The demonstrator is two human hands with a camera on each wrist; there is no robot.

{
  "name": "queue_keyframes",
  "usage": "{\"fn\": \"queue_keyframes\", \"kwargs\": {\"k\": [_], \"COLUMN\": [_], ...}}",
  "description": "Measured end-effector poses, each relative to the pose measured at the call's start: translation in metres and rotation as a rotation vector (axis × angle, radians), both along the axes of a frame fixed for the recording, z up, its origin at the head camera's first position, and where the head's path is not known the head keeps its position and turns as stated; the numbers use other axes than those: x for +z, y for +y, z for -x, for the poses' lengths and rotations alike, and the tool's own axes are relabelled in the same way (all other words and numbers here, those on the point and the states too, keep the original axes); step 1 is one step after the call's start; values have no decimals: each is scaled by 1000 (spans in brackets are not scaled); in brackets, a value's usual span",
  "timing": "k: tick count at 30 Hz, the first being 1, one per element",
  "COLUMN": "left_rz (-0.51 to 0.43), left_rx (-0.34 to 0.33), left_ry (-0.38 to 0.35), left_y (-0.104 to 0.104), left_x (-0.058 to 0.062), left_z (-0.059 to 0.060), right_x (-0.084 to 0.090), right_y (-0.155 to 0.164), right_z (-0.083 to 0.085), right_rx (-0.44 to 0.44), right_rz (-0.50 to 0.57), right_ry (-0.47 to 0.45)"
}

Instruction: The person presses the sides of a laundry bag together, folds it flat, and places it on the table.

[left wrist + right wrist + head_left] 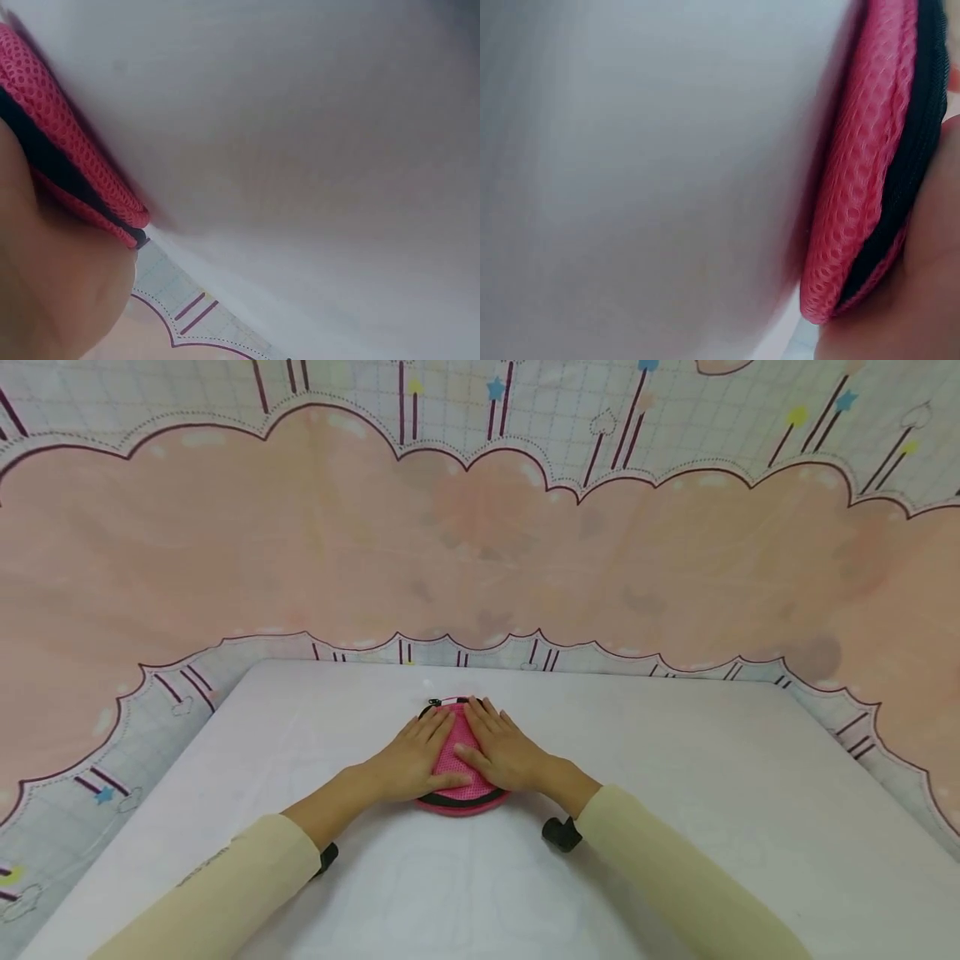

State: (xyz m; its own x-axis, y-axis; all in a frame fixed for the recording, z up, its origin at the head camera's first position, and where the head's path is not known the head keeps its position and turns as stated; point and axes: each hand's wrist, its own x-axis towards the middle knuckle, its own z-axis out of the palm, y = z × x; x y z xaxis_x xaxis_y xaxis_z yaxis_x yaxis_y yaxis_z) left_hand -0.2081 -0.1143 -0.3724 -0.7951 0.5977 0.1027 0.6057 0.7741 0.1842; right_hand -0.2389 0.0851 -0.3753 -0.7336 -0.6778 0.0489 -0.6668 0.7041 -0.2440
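Note:
A round pink mesh pouch [459, 758] with a black zip band lies on the white table [675, 793], near its middle. My left hand [415, 758] lies flat on the pouch's left half, fingers straight and pointing away. My right hand [501, 748] lies flat on its right half in the same way. Both hands press down on it and cover most of its top. The left wrist view shows the pouch's pink edge [60, 150] beside my palm [52, 300]. In the right wrist view the pouch's edge [862, 187] stands against my hand [915, 300].
A cloth with pink clouds and star prints [480, 543] hangs behind the table and drapes round its sides. Black wrist straps [561, 833] sit at both cream sleeves. Bare white tabletop stretches to the left, right and front of the pouch.

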Motion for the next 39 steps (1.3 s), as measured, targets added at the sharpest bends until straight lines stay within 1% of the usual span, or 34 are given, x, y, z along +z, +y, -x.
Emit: {"fn": "queue_keyframes", "kwargs": {"k": [4, 10, 13, 18, 24, 28, 35, 39], "left_rz": [-9, -13, -32, -58, -55, -36, -32, -18], "left_rx": [9, 33, 53, 84, 79, 79, 81, 85], "left_ry": [27, 91, 110, 103, 100, 108, 110, 103], "left_y": [0, 1, 3, 7, 9, 8, 8, 8], "left_x": [-3, 0, 1, -1, -8, -11, -10, -10], "left_z": [4, 4, 3, 0, -1, 0, 2, 3], "right_x": [0, 9, 13, 10, 3, 4, 5, 5], "right_y": [1, 2, 0, -3, -2, -2, -2, -3], "right_z": [-1, -2, -2, -2, -2, -2, 0, 1], "right_rx": [-14, -3, 1, 7, -3, 10, 12, 8], "right_rz": [53, 43, 40, 28, 8, -10, -33, -43], "right_ry": [5, 77, 83, 54, 12, 6, 18, 5]}}
